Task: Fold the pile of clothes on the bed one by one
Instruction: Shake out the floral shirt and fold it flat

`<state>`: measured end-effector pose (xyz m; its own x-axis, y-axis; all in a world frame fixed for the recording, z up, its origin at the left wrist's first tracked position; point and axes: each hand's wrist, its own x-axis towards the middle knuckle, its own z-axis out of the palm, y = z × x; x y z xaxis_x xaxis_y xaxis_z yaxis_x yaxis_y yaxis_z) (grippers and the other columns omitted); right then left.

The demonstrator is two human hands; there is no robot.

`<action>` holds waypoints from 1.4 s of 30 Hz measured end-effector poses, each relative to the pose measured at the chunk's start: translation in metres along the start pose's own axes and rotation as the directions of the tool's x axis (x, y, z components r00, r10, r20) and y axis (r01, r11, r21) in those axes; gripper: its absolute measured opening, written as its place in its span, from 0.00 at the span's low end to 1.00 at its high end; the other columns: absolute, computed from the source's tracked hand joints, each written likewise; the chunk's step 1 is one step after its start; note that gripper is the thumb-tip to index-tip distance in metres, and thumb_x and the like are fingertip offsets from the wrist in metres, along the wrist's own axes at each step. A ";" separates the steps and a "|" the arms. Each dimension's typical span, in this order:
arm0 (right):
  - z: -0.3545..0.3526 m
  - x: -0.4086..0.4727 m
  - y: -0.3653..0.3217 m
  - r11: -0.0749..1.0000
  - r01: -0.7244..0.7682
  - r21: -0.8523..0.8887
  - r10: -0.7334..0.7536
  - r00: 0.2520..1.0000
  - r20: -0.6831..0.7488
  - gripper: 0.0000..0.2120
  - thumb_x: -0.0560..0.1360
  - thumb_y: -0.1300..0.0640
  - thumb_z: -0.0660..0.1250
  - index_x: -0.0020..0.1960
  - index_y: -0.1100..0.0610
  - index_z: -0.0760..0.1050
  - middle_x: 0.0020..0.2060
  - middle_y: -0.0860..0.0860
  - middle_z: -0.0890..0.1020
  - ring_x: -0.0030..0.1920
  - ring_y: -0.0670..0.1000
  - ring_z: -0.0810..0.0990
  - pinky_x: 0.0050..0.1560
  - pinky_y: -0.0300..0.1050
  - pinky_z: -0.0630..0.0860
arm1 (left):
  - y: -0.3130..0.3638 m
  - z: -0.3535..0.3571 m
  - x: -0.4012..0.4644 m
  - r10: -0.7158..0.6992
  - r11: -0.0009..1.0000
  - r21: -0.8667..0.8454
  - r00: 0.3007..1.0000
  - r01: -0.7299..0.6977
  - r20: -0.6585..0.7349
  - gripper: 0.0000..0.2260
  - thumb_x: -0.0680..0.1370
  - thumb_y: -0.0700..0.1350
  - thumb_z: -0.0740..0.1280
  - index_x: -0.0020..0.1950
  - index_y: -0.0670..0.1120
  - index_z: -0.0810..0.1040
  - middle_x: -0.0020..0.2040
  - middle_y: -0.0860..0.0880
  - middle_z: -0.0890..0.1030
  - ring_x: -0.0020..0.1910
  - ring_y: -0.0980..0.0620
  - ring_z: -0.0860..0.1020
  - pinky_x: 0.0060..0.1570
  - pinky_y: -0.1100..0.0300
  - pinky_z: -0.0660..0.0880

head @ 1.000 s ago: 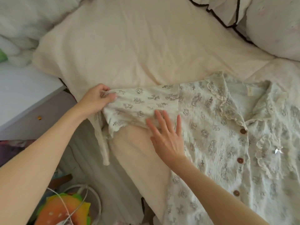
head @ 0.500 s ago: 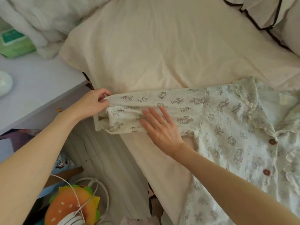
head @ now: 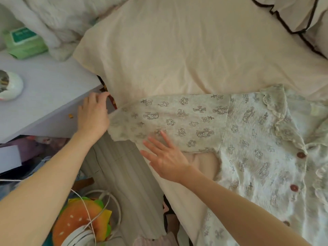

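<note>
Cream shirt (head: 257, 142) lies on the bed (head: 177, 50), sleeve (head: 174, 121) outstretched. Right hand (head: 166, 157) rests spread on it. Left hand (head: 93, 116), blurred, seems loosely curled at the cuff.

A cream pyjama shirt (head: 257, 142) printed with small grey-brown crosses and cartoon figures, fastened by reddish-brown buttons (head: 301, 155), lies on a plain pale-beige bedsheet (head: 177, 50). Alongside: a pale lilac-white bedside table (head: 44, 96), a green packet (head: 24, 42), and an orange-and-green burger-shaped cushion (head: 78, 221).
</note>
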<state>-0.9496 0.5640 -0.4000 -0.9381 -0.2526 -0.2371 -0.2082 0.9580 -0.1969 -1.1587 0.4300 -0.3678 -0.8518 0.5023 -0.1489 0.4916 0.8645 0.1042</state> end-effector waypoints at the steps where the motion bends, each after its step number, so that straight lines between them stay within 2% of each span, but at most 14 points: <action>1: -0.001 -0.007 -0.004 1.000 -0.021 -0.015 0.021 0.999 -0.038 0.20 0.79 0.51 0.61 0.70 0.52 0.69 0.71 0.56 0.69 0.73 0.56 0.63 0.73 0.64 0.51 | 0.010 0.003 -0.012 0.017 0.999 -0.041 0.999 -0.019 -0.033 0.22 0.75 0.32 0.63 0.69 0.40 0.68 0.61 0.35 0.71 0.59 0.36 0.69 0.55 0.43 0.68; 4: -0.003 -0.037 -0.013 0.984 -0.154 0.085 0.168 0.967 -0.190 0.20 0.73 0.53 0.70 0.64 0.53 0.76 0.66 0.55 0.75 0.69 0.56 0.70 0.68 0.65 0.64 | 0.046 0.017 -0.059 0.166 0.968 -0.182 0.985 -0.173 -0.056 0.21 0.73 0.30 0.63 0.65 0.40 0.71 0.62 0.38 0.72 0.60 0.38 0.72 0.58 0.46 0.71; 6: -0.002 -0.068 -0.011 0.948 -0.257 0.189 0.298 0.924 -0.239 0.19 0.72 0.56 0.72 0.62 0.56 0.77 0.66 0.57 0.75 0.69 0.57 0.70 0.66 0.68 0.64 | 0.070 0.032 -0.094 0.298 0.930 -0.251 0.951 -0.270 0.078 0.23 0.74 0.31 0.63 0.68 0.42 0.70 0.68 0.39 0.68 0.66 0.41 0.69 0.61 0.47 0.71; 10: 0.006 -0.156 0.009 0.849 -0.458 0.263 0.516 0.824 -0.235 0.17 0.76 0.58 0.64 0.64 0.59 0.76 0.67 0.59 0.72 0.70 0.59 0.68 0.67 0.69 0.62 | 0.112 0.047 -0.136 0.176 0.967 -0.240 0.909 -0.087 0.379 0.23 0.76 0.33 0.60 0.71 0.44 0.67 0.75 0.42 0.59 0.73 0.45 0.61 0.68 0.51 0.64; 12: 0.008 -0.204 0.017 0.792 -0.533 0.298 0.594 0.785 -0.175 0.20 0.78 0.54 0.56 0.67 0.59 0.73 0.68 0.58 0.71 0.70 0.60 0.68 0.68 0.68 0.61 | 0.139 0.038 -0.147 0.104 0.969 -0.244 0.954 -0.033 0.282 0.20 0.72 0.29 0.62 0.64 0.40 0.72 0.69 0.40 0.67 0.69 0.42 0.67 0.66 0.50 0.67; 15: 0.011 -0.269 0.028 0.694 -0.622 0.362 0.698 0.706 -0.124 0.22 0.79 0.52 0.54 0.68 0.61 0.72 0.68 0.59 0.71 0.69 0.61 0.68 0.68 0.66 0.63 | 0.192 0.027 -0.163 0.191 0.931 -0.328 0.980 -0.161 0.061 0.16 0.71 0.28 0.64 0.59 0.35 0.73 0.63 0.37 0.72 0.64 0.38 0.71 0.62 0.45 0.71; 17: 0.016 -0.311 0.035 0.580 -0.704 0.409 0.798 0.593 -0.112 0.19 0.79 0.55 0.61 0.67 0.62 0.73 0.67 0.60 0.73 0.68 0.62 0.69 0.67 0.66 0.64 | 0.236 0.026 -0.180 0.341 0.892 -0.323 0.940 -0.317 0.019 0.17 0.75 0.33 0.62 0.64 0.37 0.71 0.68 0.37 0.69 0.69 0.39 0.67 0.67 0.45 0.66; 20: 0.027 -0.376 0.051 0.303 -0.827 0.473 0.947 0.317 -0.053 0.18 0.76 0.62 0.67 0.64 0.64 0.74 0.64 0.61 0.75 0.65 0.63 0.73 0.64 0.63 0.69 | 0.298 0.037 -0.214 0.544 0.823 -0.310 0.817 -0.476 0.189 0.21 0.81 0.41 0.55 0.75 0.44 0.60 0.77 0.43 0.53 0.76 0.44 0.50 0.74 0.48 0.50; 23: 0.041 -0.446 0.075 -0.029 -0.864 0.503 0.999 -0.002 0.054 0.17 0.78 0.59 0.63 0.65 0.64 0.72 0.62 0.61 0.76 0.62 0.63 0.73 0.61 0.59 0.68 | 0.350 0.062 -0.247 0.614 0.789 -0.243 0.713 -0.564 0.340 0.23 0.83 0.47 0.48 0.78 0.52 0.46 0.77 0.49 0.38 0.74 0.51 0.33 0.72 0.52 0.36; 27: 0.068 -0.549 0.114 -0.283 -0.863 0.419 0.959 -0.261 0.111 0.25 0.77 0.51 0.63 0.70 0.61 0.65 0.67 0.61 0.70 0.67 0.63 0.67 0.63 0.61 0.64 | 0.410 0.096 -0.283 0.606 0.781 -0.179 0.658 -0.598 0.447 0.25 0.83 0.50 0.47 0.76 0.58 0.37 0.74 0.52 0.30 0.71 0.51 0.28 0.68 0.50 0.32; 32: 0.099 -0.633 0.143 -0.371 -0.878 0.302 0.904 -0.268 0.332 0.41 0.74 0.39 0.64 0.76 0.57 0.50 0.76 0.54 0.54 0.75 0.57 0.54 0.68 0.63 0.58 | 0.446 0.133 -0.315 0.487 0.800 -0.051 0.598 -0.598 0.637 0.27 0.82 0.54 0.49 0.74 0.61 0.34 0.72 0.50 0.28 0.70 0.47 0.28 0.67 0.39 0.34; 37: 0.125 -0.657 0.150 -0.169 -0.917 0.362 0.972 -0.094 0.216 0.20 0.77 0.57 0.60 0.69 0.57 0.64 0.69 0.55 0.65 0.65 0.60 0.66 0.55 0.57 0.71 | 0.459 0.137 -0.318 0.387 0.791 0.091 0.610 -0.605 0.692 0.27 0.81 0.54 0.50 0.75 0.60 0.37 0.74 0.47 0.30 0.74 0.41 0.33 0.69 0.34 0.42; 39: 0.126 -0.667 0.158 -0.211 -0.837 0.505 0.977 -0.167 0.132 0.14 0.78 0.60 0.57 0.62 0.59 0.73 0.59 0.57 0.73 0.55 0.58 0.72 0.48 0.50 0.70 | 0.466 0.130 -0.315 0.355 0.789 0.118 0.604 -0.603 0.713 0.27 0.81 0.52 0.51 0.76 0.59 0.40 0.76 0.47 0.34 0.75 0.41 0.37 0.70 0.34 0.46; 42: 0.109 -0.692 0.189 -0.460 -0.432 0.776 0.870 -0.393 0.298 0.10 0.78 0.57 0.59 0.49 0.61 0.77 0.40 0.55 0.75 0.41 0.55 0.73 0.36 0.45 0.66 | 0.479 0.118 -0.313 0.312 0.818 0.117 0.606 -0.563 0.732 0.25 0.81 0.49 0.52 0.77 0.59 0.46 0.78 0.47 0.39 0.76 0.42 0.39 0.70 0.35 0.48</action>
<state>-0.3101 0.9049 -0.3769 0.2701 0.8925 -0.3612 0.7156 -0.4371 -0.5448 -0.6351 0.6890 -0.3878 -0.2305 0.5854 -0.7773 0.9028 0.4268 0.0537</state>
